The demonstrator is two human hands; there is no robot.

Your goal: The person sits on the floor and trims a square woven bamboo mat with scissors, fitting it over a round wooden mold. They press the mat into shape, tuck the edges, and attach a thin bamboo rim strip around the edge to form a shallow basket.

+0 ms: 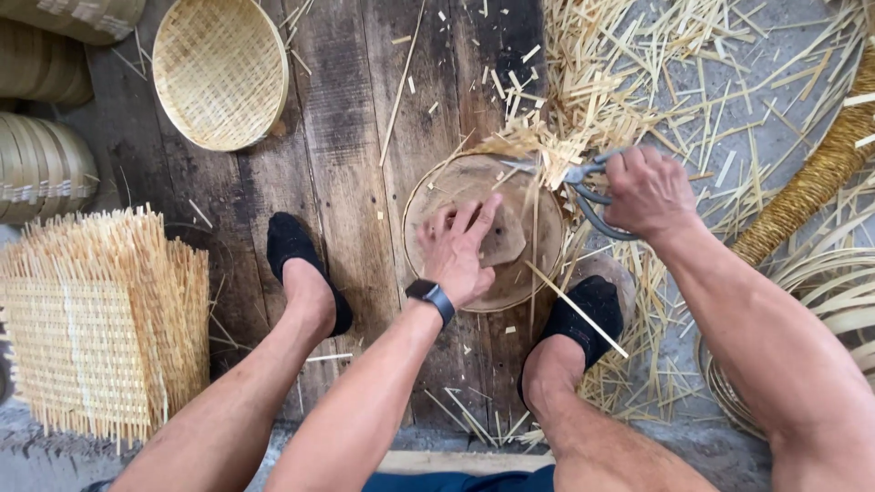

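Observation:
My left hand [458, 246] lies flat, fingers spread, on a round woven bamboo piece [437, 196] that rests on the dark wooden floor between my feet. A small flat wooden block [504, 241] sits under my fingertips on that piece. My right hand [649, 189] grips a pair of metal shears [588, 196], whose blades reach the piece's upper right rim among loose bamboo ends. A black watch [430, 295] is on my left wrist.
A round woven tray [220, 71] lies at the top left. A stack of square woven mats [96, 328] with bristling ends stands at left. Stacked hoops [41, 164] lie at the far left. Bamboo trimmings [656, 73] cover the floor at right, beside coiled strips [820, 292].

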